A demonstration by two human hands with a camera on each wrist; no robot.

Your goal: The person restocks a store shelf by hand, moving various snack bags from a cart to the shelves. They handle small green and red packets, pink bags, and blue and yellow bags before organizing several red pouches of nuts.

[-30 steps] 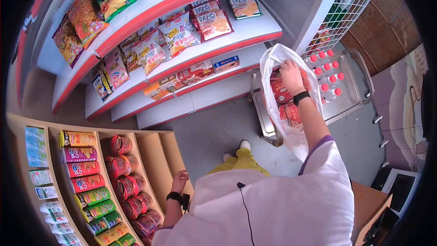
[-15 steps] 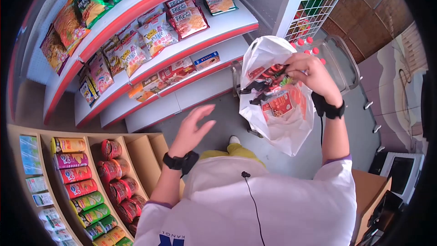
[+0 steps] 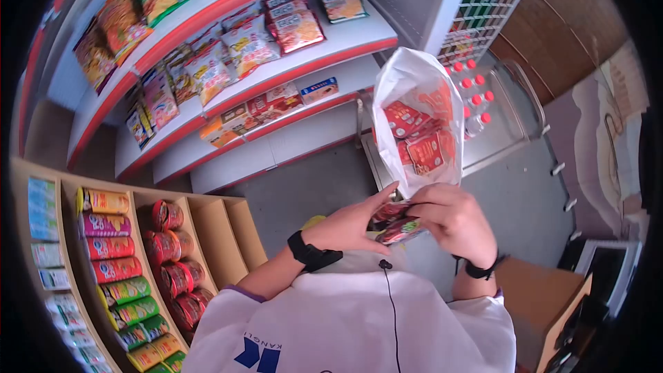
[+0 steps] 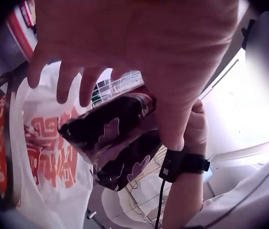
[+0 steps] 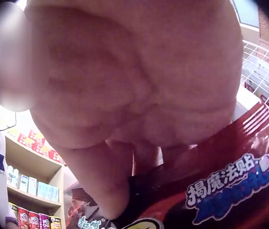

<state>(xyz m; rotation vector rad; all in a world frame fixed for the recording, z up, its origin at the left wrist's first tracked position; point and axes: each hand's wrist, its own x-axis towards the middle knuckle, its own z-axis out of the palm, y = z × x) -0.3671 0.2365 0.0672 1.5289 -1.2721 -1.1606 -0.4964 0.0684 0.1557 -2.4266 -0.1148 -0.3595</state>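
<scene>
My right hand pinches dark red and black snack packets in front of my body, just below the mouth of a white plastic bag. In the right wrist view, the thumb and fingers bear on the top of a shiny packet with printed lettering. My left hand is close at the packets' left side, its fingers spread, as the left wrist view also shows. Inside the upright bag lie red packets.
Bottles with red caps stand on a metal trolley beyond the bag. Snack shelves curve across the front. On my left, a wooden rack holds cans and tubs. A brown box is at right.
My right hand has gone from inside the bag to just before my body, bringing the snack packets out. My left hand has risen from my side to meet them.
</scene>
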